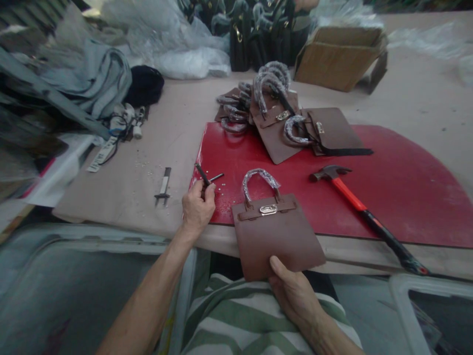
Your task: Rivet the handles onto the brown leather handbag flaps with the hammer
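My right hand [291, 291] grips the bottom edge of a small brown leather handbag piece [275, 236] with a metal clasp and a plastic-wrapped handle. The piece overhangs the near edge of a red mat [388, 192]. My left hand [197, 207] rests at the mat's left corner, its fingers pinched round a thin dark metal punch tool [203, 175]. A second short rod [217, 176] lies just beside it on the mat.
A hammer [354, 199] with an orange and black handle lies on the mat to the right. Several brown bag pieces [281, 123] are piled at the mat's far side. A metal tool [163, 186] lies left of the mat. A cardboard box [340, 56] and plastic bags stand behind.
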Tool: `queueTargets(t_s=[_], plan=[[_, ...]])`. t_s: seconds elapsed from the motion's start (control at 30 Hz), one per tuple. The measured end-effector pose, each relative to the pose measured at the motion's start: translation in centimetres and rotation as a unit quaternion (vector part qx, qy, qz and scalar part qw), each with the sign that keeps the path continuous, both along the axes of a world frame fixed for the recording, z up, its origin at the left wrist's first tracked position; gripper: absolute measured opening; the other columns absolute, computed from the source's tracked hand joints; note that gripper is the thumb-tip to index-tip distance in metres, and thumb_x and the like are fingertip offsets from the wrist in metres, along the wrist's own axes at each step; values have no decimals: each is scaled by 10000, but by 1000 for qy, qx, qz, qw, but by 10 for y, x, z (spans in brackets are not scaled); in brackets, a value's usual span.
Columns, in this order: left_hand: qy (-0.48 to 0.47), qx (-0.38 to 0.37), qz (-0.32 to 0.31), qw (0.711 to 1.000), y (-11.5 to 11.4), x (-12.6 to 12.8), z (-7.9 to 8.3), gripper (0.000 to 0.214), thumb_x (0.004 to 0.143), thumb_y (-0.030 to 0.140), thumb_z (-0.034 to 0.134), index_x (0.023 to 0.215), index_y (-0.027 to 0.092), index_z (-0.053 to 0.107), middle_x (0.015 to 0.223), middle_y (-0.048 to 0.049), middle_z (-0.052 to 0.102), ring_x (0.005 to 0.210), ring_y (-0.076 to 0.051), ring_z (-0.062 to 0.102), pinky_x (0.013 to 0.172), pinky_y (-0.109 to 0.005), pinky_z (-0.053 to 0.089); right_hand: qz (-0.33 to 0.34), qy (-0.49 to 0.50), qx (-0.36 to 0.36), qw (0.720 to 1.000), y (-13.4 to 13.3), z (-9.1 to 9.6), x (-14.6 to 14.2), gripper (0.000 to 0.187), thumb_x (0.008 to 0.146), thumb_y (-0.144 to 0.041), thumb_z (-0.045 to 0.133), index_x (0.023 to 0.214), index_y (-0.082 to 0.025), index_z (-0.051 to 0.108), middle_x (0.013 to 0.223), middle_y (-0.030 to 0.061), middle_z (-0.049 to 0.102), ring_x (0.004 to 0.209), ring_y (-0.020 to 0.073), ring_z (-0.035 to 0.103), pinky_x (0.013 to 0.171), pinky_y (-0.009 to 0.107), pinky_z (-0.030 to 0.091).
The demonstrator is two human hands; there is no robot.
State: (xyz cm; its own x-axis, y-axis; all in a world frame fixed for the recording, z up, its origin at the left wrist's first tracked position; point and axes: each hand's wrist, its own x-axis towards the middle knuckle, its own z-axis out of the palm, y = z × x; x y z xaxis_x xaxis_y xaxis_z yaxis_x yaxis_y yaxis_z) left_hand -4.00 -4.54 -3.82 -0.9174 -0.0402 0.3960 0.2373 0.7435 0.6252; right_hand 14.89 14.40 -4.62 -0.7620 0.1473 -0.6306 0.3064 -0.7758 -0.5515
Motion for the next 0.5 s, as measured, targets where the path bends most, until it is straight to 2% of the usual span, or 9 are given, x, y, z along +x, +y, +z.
queueTargets(t_s=[0.2,0.5], plan=[[0,7,2,1000,1,0,1,234,916,356,497,918,171,641,813,-67,714,738,-192,670,706,-281,477,18,-23,-48,998,2,-7,1,467,636,-334,907,1043,-189,731,1097,83,749,1195,287,614,1125,462,397],[-2,19,3,1000,1,0,0,225,913,354,511,903,172,642,785,-53,709,722,-184,669,695,-271,475,8,-30,-89,996,1,-13,-5,457,623,-312,913,1016,-167,733,1071,99,756,1171,302,632,1101,515,422]])
